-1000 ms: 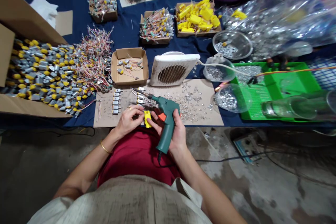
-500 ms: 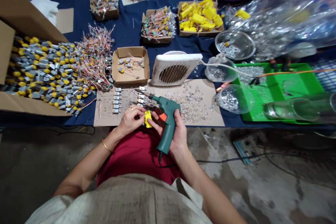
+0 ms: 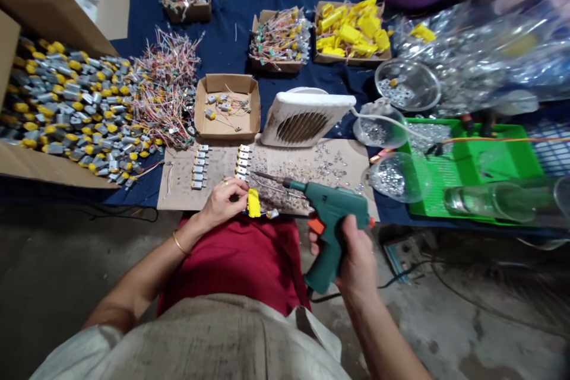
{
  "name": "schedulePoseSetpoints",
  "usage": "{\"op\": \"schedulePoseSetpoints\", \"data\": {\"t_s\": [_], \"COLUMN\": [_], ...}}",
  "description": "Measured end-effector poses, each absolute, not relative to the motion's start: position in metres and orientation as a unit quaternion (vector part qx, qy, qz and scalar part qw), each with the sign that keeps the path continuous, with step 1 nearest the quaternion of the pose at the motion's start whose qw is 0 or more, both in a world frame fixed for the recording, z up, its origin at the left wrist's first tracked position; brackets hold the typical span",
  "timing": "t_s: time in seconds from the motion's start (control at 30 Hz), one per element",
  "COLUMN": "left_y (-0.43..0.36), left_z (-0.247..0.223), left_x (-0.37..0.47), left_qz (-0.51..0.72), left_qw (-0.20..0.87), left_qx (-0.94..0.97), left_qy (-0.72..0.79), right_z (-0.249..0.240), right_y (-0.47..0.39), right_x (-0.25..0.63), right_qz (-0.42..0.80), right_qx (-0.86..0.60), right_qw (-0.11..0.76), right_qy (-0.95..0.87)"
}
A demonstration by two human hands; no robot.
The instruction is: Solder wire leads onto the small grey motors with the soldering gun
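Observation:
My right hand (image 3: 356, 249) is wrapped round the grip of a green soldering gun (image 3: 333, 205) with an orange trigger. The gun's dark tip points left, above the cardboard work sheet. At the sheet's front edge my left hand (image 3: 225, 199) pinches a small yellow block-shaped part (image 3: 253, 203) between thumb and fingers. Just right of that part is a little silver motor (image 3: 272, 214); whether a wire joins them I cannot make out. Beyond my left hand stand two columns of small motors (image 3: 199, 167), the other column of motors (image 3: 243, 160) being nearest the tip.
A white vent fan (image 3: 312, 119) stands behind the cardboard sheet (image 3: 351, 178), which carries scattered metal bits. Left are a heap of motors (image 3: 75, 113) and tangled wires (image 3: 164, 83). Yellow parts fill a box (image 3: 351, 61). Right are clear bowls (image 3: 392, 175) and a green tray (image 3: 503, 130).
My right hand has moved right with the soldering gun, away from the yellow part. The fingers of that hand no longer touch the part, and the small motor beside it now shows.

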State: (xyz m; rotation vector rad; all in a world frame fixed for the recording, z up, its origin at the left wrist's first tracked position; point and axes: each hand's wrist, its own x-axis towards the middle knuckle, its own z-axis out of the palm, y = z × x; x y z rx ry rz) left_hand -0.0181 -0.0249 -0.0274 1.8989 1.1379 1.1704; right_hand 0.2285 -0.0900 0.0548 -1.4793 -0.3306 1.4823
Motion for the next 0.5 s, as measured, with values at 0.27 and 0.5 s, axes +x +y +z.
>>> {"op": "schedulePoseSetpoints", "data": {"t_s": [0.27, 0.5], "left_y": [-0.026, -0.026], "left_z": [-0.029, -0.031], "left_x": [-0.017, -0.017], "left_qz": [0.460, 0.457], "left_qw": [0.310, 0.310], "left_qx": [0.712, 0.715], "left_qy": [0.430, 0.430], "right_z": [0.081, 0.104], "right_y": [-0.115, -0.101], "right_x": [0.260, 0.244], "right_qz": [0.420, 0.287], "right_qx": [-0.706, -0.633], "right_qw": [0.328, 0.261], "right_qy": [-0.467, -0.670]}}
